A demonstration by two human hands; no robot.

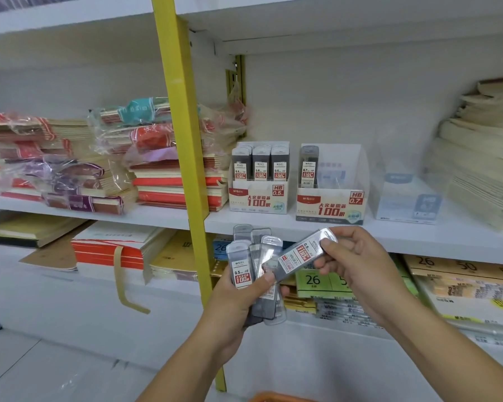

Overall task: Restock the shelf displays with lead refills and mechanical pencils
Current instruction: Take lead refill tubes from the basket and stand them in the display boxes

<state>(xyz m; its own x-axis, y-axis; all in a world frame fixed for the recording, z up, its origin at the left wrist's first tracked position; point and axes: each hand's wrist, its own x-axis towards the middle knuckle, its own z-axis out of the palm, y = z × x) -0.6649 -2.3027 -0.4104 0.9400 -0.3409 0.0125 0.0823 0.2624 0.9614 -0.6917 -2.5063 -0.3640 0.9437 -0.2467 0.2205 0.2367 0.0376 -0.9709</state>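
My left hand point(238, 297) grips a fanned bunch of clear lead refill cases point(251, 256) with red labels, held below the shelf edge. My right hand point(357, 262) pinches one single refill case point(302, 253), tilted, just to the right of the bunch. On the shelf above stand two display boxes. The HB 0.5 box point(259, 195) is packed with rows of cases. The HB 0.7 box point(331, 204) holds one case point(309, 166) at its left side. No mechanical pencils are visible.
A clear plastic box point(404, 201) stands right of the 0.7 display. Stacks of notebooks point(169, 175) fill the shelf at left, paper stacks point(482, 158) at right. A yellow upright post point(183, 134) divides the shelving. An orange basket rim point(276, 397) shows at the bottom.
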